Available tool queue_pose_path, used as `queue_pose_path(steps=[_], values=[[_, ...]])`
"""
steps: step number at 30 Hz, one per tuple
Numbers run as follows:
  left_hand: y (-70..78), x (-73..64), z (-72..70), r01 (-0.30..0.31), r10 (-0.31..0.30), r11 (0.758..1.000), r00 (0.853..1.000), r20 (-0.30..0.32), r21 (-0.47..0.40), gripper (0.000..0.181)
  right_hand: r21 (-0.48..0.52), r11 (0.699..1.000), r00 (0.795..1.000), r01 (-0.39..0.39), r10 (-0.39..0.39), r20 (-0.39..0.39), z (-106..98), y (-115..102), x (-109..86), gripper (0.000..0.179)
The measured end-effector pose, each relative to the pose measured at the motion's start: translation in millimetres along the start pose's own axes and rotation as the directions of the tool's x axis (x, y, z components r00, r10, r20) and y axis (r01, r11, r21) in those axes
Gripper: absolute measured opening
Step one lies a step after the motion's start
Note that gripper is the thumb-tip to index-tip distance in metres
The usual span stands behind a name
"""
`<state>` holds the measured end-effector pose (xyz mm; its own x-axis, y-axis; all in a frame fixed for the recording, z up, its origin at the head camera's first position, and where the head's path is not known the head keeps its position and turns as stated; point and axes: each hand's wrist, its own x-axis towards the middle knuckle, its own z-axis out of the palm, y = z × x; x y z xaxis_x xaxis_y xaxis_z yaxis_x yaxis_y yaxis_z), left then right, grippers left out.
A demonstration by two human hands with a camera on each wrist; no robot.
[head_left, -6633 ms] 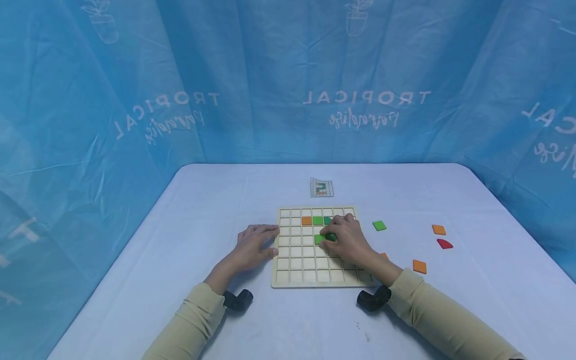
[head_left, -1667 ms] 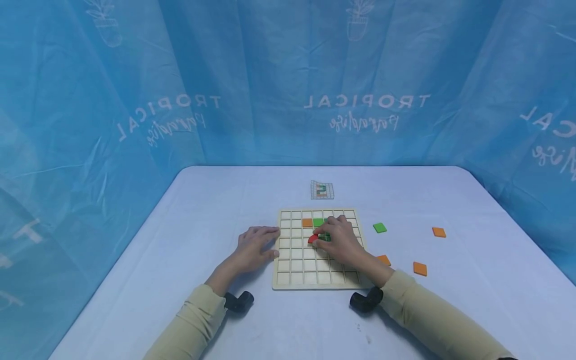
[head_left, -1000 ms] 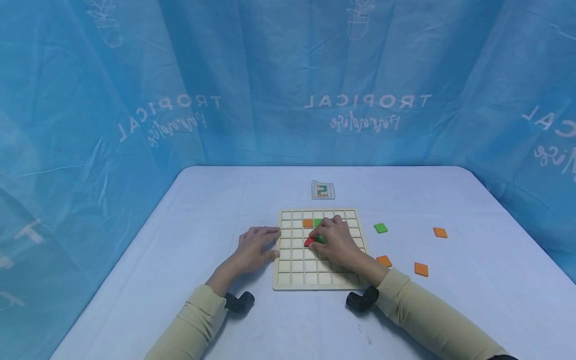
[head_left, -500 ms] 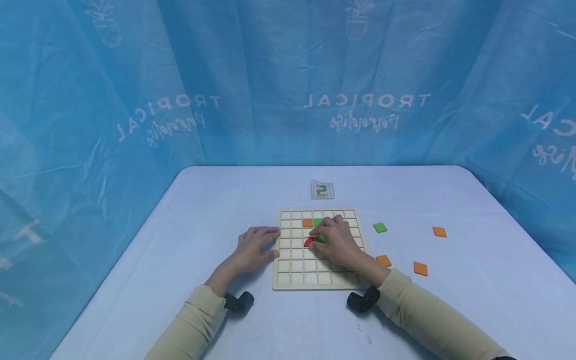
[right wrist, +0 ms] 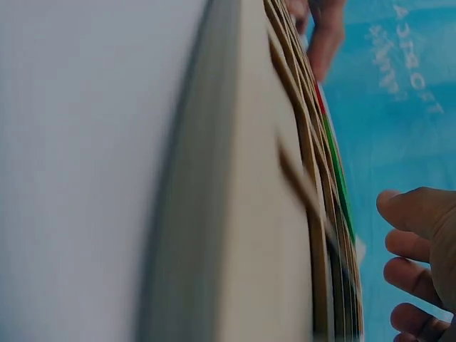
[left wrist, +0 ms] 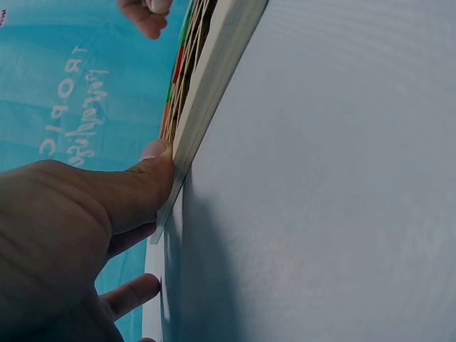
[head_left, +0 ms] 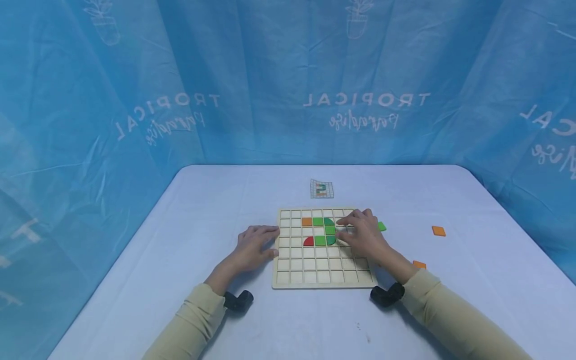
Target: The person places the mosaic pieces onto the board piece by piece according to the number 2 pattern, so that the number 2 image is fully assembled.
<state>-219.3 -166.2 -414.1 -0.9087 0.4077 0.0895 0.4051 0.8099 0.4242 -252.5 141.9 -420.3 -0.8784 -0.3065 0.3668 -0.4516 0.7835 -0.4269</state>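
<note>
A pale wooden grid board (head_left: 297, 265) lies flat before me. Its cells hold an orange square tile (head_left: 307, 221), several green tiles (head_left: 330, 230), some of them rounded, and a red rounded tile (head_left: 308, 241) at the left end of the lower row. My left hand (head_left: 254, 247) touches the board's left edge with thumb and fingertips; the left wrist view shows the thumb (left wrist: 153, 167) against the rim. Over the board's right side is my right hand (head_left: 365, 236), fingers loosely bent with nothing between them, just right of the green tiles.
Behind the board lies a small card (head_left: 321, 189) printed with a coloured grid pattern. Right of the board are a loose green tile (head_left: 382, 226), partly behind my right hand, and orange tiles (head_left: 438, 231). A blue curtain (head_left: 288, 75) hangs past the white table (head_left: 216, 200).
The right hand carried the red tile from the table's right onto the board, set it left of the lower green tile, released it and drew back rightward. The left hand stayed at the edge.
</note>
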Motion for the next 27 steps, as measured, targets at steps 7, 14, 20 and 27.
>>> queue_pose_path(steps=[7,14,20,27], values=[[-0.4,0.1,0.1,-0.001,0.001,1.000,1.000,0.001,-0.012,0.055,-0.012,0.991,0.990,-0.132,0.132,0.048,-20,33,-5.1,0.036],[-1.3,0.6,1.2,-0.004,0.004,1.000,1.000,0.001,-0.012,0.055,-0.015,0.975,0.970,-0.222,0.223,0.095,-34,58,-10.5,0.041],[-0.5,0.7,0.8,0.001,-0.001,1.000,1.000,0.004,-0.010,0.055,-0.038,0.964,0.956,-0.265,0.267,0.123,-37,75,-12.5,0.042],[1.0,-0.5,-0.1,-0.004,0.004,1.000,1.000,0.000,-0.016,0.055,-0.062,0.962,0.953,-0.264,0.271,0.133,-37,85,-17.4,0.043]])
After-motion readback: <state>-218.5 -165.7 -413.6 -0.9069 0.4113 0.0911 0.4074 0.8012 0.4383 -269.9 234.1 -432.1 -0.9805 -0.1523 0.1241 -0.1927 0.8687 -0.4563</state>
